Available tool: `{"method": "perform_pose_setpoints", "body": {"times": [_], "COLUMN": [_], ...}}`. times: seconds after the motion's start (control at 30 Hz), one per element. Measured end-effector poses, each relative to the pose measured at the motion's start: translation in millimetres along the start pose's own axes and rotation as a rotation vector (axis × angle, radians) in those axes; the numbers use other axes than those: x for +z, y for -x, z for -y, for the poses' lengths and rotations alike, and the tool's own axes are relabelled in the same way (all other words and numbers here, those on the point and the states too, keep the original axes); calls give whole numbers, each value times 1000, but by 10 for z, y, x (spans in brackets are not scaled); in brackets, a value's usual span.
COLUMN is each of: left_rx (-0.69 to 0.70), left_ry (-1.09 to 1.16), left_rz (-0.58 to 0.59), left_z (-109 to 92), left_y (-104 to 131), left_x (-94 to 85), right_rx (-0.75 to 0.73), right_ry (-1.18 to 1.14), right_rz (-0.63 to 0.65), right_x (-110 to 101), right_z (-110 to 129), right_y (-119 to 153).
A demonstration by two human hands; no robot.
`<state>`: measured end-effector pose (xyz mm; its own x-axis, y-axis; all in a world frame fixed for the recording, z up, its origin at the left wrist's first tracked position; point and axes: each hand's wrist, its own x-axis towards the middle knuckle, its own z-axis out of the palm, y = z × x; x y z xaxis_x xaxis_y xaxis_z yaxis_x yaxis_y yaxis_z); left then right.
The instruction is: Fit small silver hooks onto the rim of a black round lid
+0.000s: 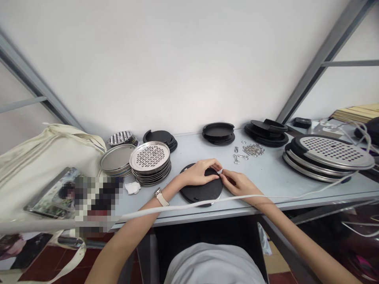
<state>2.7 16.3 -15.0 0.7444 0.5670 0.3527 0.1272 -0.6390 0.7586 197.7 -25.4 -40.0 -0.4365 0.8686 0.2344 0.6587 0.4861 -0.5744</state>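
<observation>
A black round disc [199, 189] lies on the table in front of me, a thin metal rim showing at its near edge. My left hand [203, 171] rests over its far right part, the thumb and fingers closed on its edge. From the right, my right hand [238, 182] pinches at the same edge, fingertips almost touching those of the left. Between the fingertips shows a small shiny piece, seemingly a metal clip [219, 172], mostly hidden. Behind my right hand lies a pile of wire clips [253, 150], with several loose ones beside it.
Round grater plates [150, 156] and plain metal discs [117, 157] are stacked at left, near a crumpled white scrap [132, 187]. Black round holders [218, 132] stand along the wall. Another grater stack [328, 152] is at right. A white cable [254, 196] crosses in front of my forearms.
</observation>
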Motion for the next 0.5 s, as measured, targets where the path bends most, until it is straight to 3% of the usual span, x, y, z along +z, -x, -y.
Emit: {"method": "perform_pose_setpoints", "body": {"times": [0.5], "left_rx": [-41], "left_ry": [79], "left_rz": [6], "left_z": [-11], "left_y": [6], "left_x": [3], "right_rx": [38], "right_ry": [-4], "right_rz": [-30], "right_x": [32], "right_z": [-40], "right_y": [29]}}
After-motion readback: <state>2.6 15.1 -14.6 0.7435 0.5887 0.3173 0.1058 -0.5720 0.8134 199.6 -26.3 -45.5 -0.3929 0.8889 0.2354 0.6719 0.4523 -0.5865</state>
